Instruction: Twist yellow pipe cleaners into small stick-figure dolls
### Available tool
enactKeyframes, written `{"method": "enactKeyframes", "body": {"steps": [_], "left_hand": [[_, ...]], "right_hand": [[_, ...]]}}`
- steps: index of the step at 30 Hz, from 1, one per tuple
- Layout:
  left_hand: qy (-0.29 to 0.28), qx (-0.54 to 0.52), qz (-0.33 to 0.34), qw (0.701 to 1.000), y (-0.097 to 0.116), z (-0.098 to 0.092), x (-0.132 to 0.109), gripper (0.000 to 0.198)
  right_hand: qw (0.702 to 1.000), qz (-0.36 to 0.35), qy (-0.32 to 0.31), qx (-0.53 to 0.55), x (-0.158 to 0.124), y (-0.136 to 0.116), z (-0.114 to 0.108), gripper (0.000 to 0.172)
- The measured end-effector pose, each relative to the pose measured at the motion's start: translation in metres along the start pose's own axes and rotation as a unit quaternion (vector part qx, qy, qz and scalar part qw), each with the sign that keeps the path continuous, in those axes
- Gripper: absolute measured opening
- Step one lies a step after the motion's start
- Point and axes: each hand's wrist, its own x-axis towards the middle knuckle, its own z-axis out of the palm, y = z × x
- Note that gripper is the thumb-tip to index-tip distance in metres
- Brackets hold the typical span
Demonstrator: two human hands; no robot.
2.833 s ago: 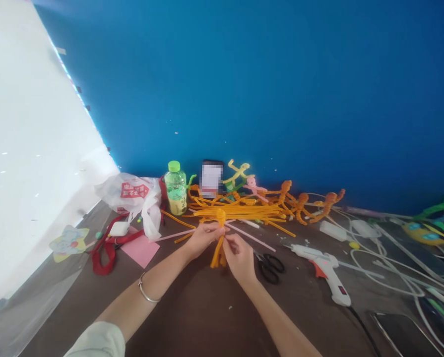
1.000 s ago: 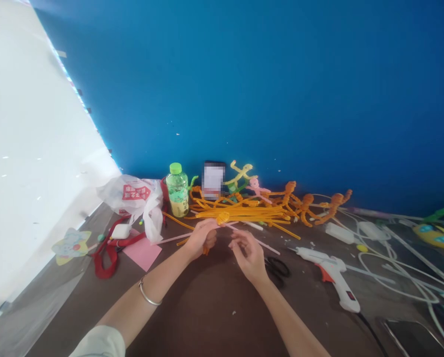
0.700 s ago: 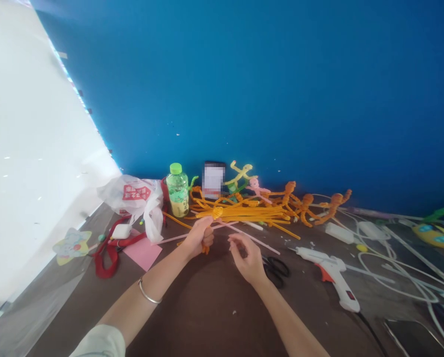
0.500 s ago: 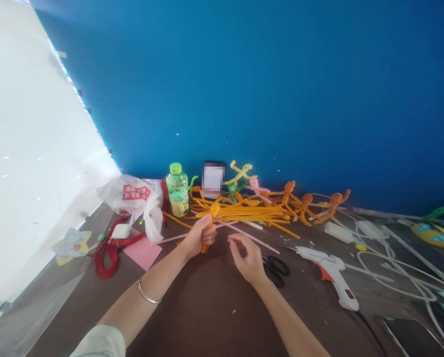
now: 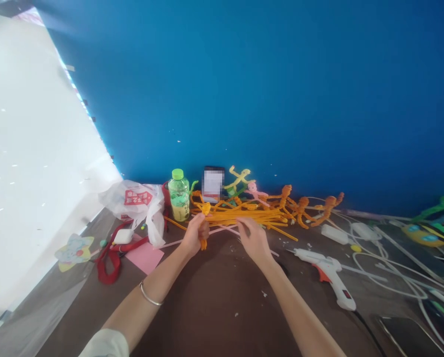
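While the left hand point(image 5: 197, 234), at eleven o'clock, wraps a round-topped orange fuzzy-wire bundle point(image 5: 206, 208), best held firmly below its coils, the right hand point(image 5: 254, 239), at one, curls by straight orange fuzzy stems point(image 5: 227, 216), any pinch unclear.

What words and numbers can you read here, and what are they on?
None that I can read for sure.
White plastic bag: white characters on a red patch, too blurred.
Green-capped bottle: marks on its label, too small.
Dark-edged card: blurred into squares, nothing readable.
Glue gun: no readable writing.
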Motion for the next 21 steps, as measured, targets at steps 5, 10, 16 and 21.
{"method": "enactKeyframes", "body": {"steps": [5, 10, 16, 21], "left_hand": [[0.014, 0.007, 0.004, 1.000, 0.003, -0.003, 0.002, 0.035], [0.008, 0.005, 0.007, 1.000, 0.001, -0.006, 0.005, 0.036], [0.013, 0.013, 0.017, 1.000, 0.001, -0.007, 0.006, 0.036], [-0.006, 0.081, 0.044, 0.996, -0.006, 0.000, 0.001, 0.037]], "right_hand": [[0.986, -0.091, -0.130, -0.041, 0.030, 0.000, 0.021, 0.011], [0.973, -0.137, -0.170, -0.068, 0.040, -0.005, 0.030, 0.014], [0.988, -0.091, -0.078, -0.100, 0.045, 0.001, 0.008, 0.031], [0.992, -0.084, 0.046, -0.087, 0.036, -0.029, -0.014, 0.030]]}}
